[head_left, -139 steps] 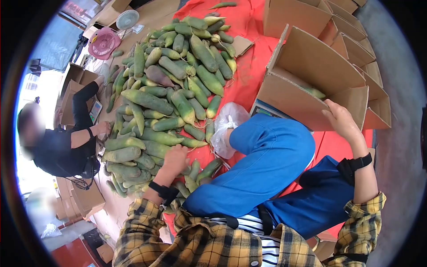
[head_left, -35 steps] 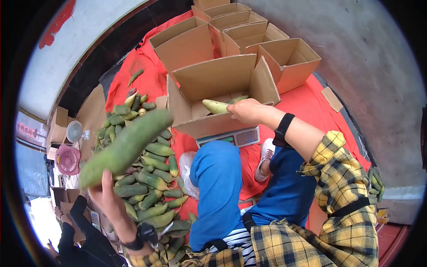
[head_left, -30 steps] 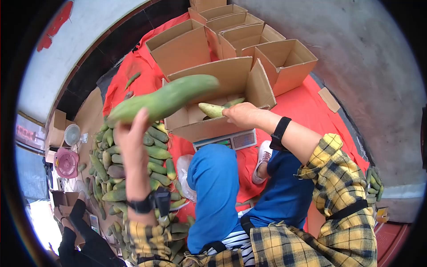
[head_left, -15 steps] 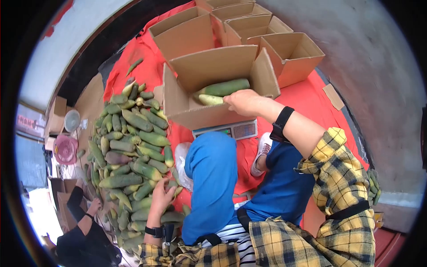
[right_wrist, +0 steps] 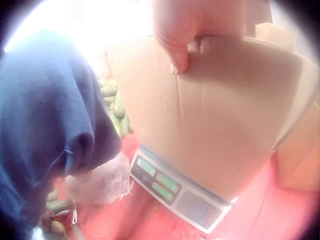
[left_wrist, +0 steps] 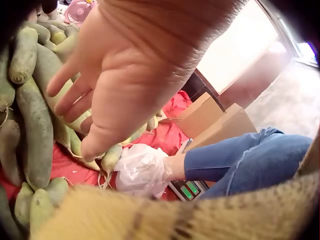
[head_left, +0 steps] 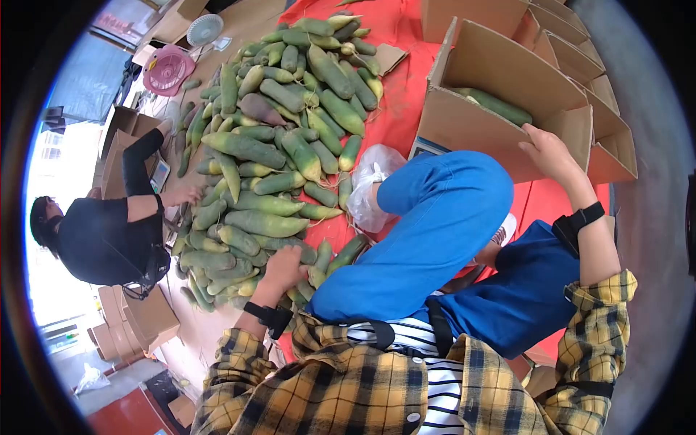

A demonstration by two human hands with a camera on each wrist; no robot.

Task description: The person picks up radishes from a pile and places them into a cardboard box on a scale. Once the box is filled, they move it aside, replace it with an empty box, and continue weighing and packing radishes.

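Observation:
Green radishes (head_left: 268, 203) lie in a large heap. My left hand (head_left: 285, 270) is over the heap's near side, and the left wrist view shows that hand (left_wrist: 112, 75) with fingers spread loosely, gripping nothing; whether its fingertips touch a radish is unclear. At the right, my right hand (head_left: 549, 154) holds the near wall of an open cardboard box (head_left: 471, 138). In the right wrist view the thumb of that hand (right_wrist: 200, 22) presses on the box's outer face (right_wrist: 200, 110). A green radish (head_left: 496, 106) lies inside. The box stands on a scale (right_wrist: 175, 192).
More open boxes (head_left: 565, 54) stand behind the box, on the red sheet (head_left: 409, 94). A plastic bag (head_left: 373, 185) lies beside my knee. Another person (head_left: 101, 232) sits across the heap, one hand over it. A pink fan (head_left: 168, 70) and a white fan (head_left: 205, 30) stand beyond.
The head view has turned toward the heap. My right hand has let go of the pale radish and now holds the box's wall. The other person's arm has moved over the heap.

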